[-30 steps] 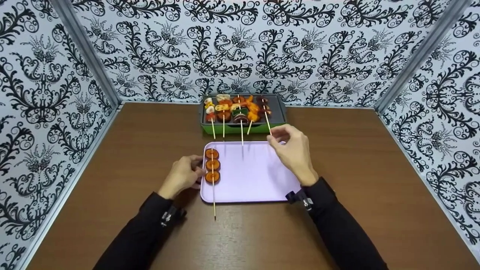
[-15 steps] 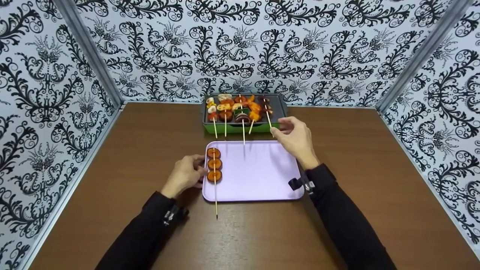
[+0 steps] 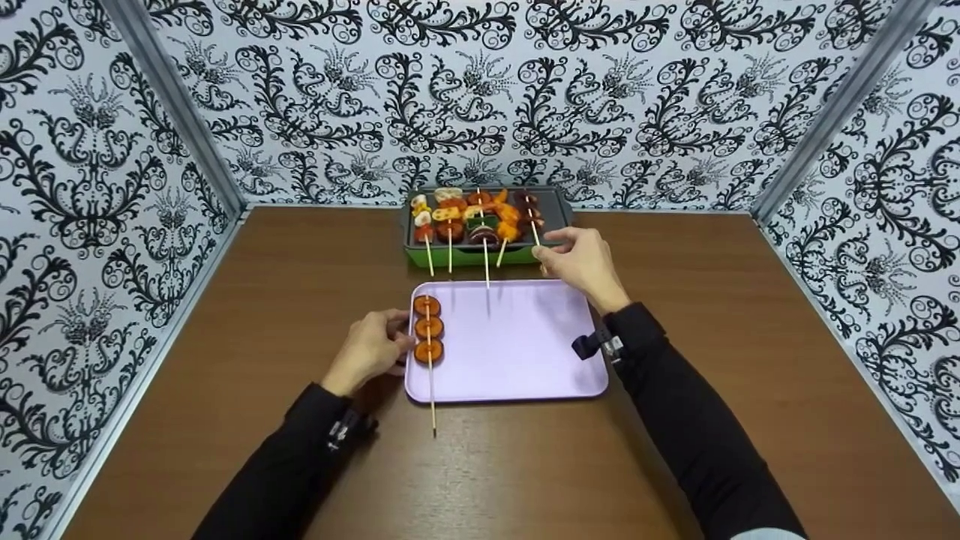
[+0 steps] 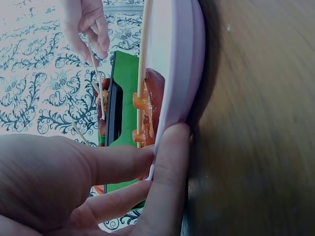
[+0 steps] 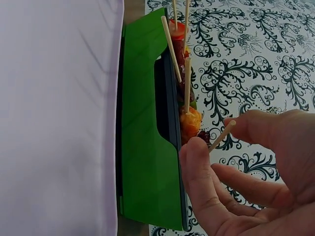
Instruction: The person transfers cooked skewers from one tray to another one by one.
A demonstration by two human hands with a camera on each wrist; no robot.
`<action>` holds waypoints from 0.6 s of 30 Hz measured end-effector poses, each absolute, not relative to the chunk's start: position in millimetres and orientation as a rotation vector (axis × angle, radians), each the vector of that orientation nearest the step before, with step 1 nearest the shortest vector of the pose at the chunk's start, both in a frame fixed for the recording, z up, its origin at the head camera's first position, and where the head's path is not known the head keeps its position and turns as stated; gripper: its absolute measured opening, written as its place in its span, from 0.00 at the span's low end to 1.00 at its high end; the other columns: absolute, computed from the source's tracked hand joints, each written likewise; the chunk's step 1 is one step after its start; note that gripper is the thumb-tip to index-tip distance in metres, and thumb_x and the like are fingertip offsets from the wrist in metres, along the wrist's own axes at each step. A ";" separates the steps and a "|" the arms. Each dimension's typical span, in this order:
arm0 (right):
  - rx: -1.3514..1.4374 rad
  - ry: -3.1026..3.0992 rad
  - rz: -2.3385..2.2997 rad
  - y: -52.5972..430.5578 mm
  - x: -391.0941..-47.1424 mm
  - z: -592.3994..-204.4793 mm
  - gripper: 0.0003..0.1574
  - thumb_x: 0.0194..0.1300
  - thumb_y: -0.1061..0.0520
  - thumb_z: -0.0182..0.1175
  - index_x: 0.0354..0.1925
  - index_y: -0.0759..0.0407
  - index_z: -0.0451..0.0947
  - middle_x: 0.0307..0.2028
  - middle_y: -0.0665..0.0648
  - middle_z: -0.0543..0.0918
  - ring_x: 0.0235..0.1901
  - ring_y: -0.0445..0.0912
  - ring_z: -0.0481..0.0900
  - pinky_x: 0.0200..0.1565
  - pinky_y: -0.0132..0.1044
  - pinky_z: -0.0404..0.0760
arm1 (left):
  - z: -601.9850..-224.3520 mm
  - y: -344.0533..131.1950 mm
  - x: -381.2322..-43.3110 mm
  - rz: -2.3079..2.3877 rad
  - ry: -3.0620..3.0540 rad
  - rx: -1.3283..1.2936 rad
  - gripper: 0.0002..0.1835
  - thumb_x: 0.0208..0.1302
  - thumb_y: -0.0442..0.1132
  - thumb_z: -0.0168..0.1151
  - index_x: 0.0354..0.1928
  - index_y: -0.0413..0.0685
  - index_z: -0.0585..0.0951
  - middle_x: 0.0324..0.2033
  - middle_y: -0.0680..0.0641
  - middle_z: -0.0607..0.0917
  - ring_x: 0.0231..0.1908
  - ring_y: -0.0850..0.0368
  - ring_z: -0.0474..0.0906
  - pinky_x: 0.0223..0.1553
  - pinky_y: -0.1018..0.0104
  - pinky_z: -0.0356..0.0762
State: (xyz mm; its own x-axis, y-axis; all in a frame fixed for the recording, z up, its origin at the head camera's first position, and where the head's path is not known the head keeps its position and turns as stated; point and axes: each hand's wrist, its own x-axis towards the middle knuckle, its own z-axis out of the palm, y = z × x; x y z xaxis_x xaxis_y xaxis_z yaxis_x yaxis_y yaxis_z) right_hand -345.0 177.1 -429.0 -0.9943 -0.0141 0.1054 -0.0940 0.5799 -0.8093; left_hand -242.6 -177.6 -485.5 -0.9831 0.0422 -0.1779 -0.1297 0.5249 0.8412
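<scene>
My left hand (image 3: 369, 351) pinches the left rim of the lilac tray (image 3: 517, 352), thumb and fingers on either side of it in the left wrist view. Along that side of the tray lies a skewer of orange-brown round slices (image 3: 429, 328), its stick overhanging the front edge. My right hand (image 3: 589, 266) holds the stick end of the rightmost skewer (image 3: 533, 225) between thumb and index finger. That skewer's dark pieces lie on the green grill (image 3: 465, 259). In the right wrist view, the stick's tip (image 5: 226, 130) shows between the fingertips.
Several other skewers, with mixed vegetable and meat pieces (image 3: 480, 217), lie side by side on the grill's dark plate (image 3: 553, 214), their sticks pointing toward me. The grill stands behind the tray on a brown table (image 3: 712, 337). Patterned walls (image 3: 480, 90) enclose the back and sides.
My right hand has moved a little away from me, up along the rightmost skewer's stick. My left hand stays at the tray's rim, and the skewers keep their places.
</scene>
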 end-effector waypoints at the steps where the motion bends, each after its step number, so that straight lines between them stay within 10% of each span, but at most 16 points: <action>1: 0.075 -2.719 1.421 176.7 -345.8 -428.1 0.30 0.77 0.48 0.78 0.69 0.62 0.90 0.50 0.65 0.99 0.36 0.46 0.98 0.39 0.27 0.88 | -485.9 -177.6 -242.6 1.450 2.582 -0.079 0.29 0.81 0.29 0.70 0.80 0.38 0.81 0.42 0.42 0.88 0.37 0.51 0.92 0.33 0.58 0.98; 18: -0.074 -2.547 2.116 176.1 -356.2 -412.6 0.22 0.77 0.69 0.73 0.64 0.79 0.86 0.38 0.56 0.94 0.32 0.42 0.94 0.51 0.38 0.99 | -486.8 -177.2 -242.6 1.476 2.547 -0.089 0.30 0.82 0.28 0.68 0.82 0.38 0.79 0.44 0.39 0.88 0.38 0.49 0.92 0.35 0.57 0.98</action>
